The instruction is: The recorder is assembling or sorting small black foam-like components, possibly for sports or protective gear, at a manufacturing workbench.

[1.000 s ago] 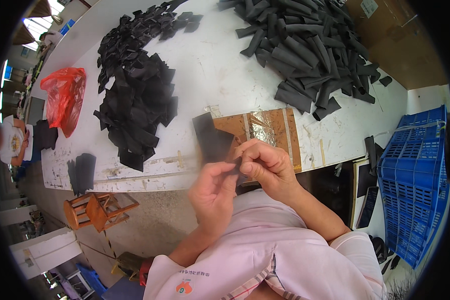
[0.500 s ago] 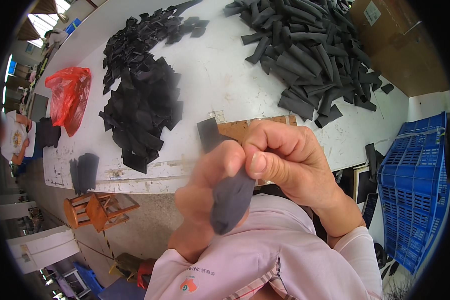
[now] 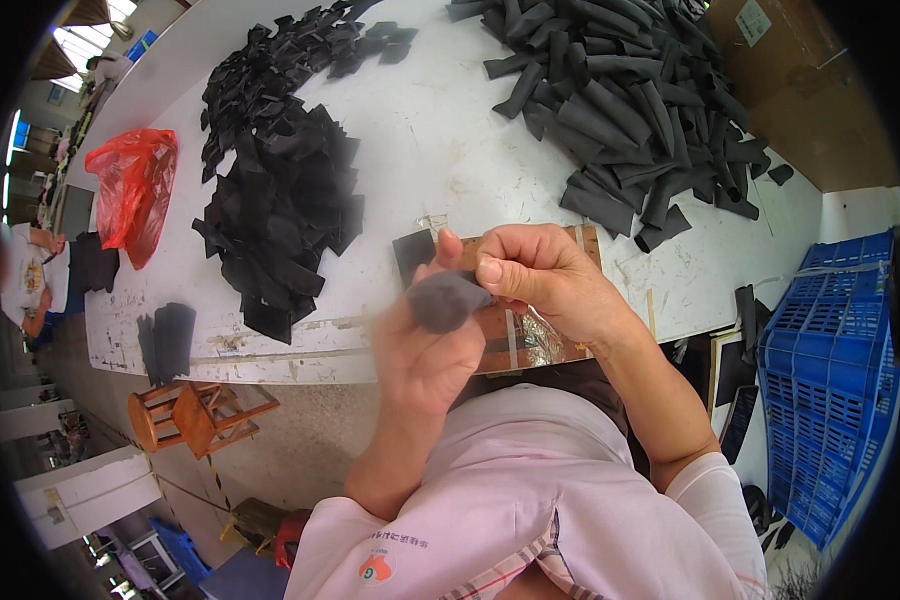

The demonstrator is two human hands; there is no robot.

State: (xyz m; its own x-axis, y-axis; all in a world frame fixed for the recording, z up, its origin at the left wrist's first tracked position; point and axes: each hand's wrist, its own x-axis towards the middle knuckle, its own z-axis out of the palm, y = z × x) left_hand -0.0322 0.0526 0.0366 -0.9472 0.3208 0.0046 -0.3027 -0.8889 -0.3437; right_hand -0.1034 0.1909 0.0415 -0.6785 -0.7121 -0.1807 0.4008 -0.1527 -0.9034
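Observation:
A small dark grey fabric piece (image 3: 445, 303), tube-like and blurred by motion, hangs sideways over a brown board (image 3: 588, 265) at the table's near edge. The thumb and fingers of my right hand (image 3: 550, 275) pinch its right end. Behind the piece is my left hand (image 3: 425, 345), palm turned inward and one digit sticking up; its other fingers are smeared or covered, so its grip is unclear. Another flat dark piece (image 3: 413, 255) lies on the table just beyond my left hand.
Flat dark pieces (image 3: 280, 215) form a heap at left; dark rolled tubes (image 3: 610, 110) pile up at right. A red plastic bag (image 3: 135, 195) lies far left, a cardboard box (image 3: 795, 100) at the back right, blue crates (image 3: 830, 370) at right. Wooden stools (image 3: 205, 415) stand below the table.
Both hands have moved away from my body, over the board. The fabric piece has swung up from hanging down to lying sideways, its left end raised.

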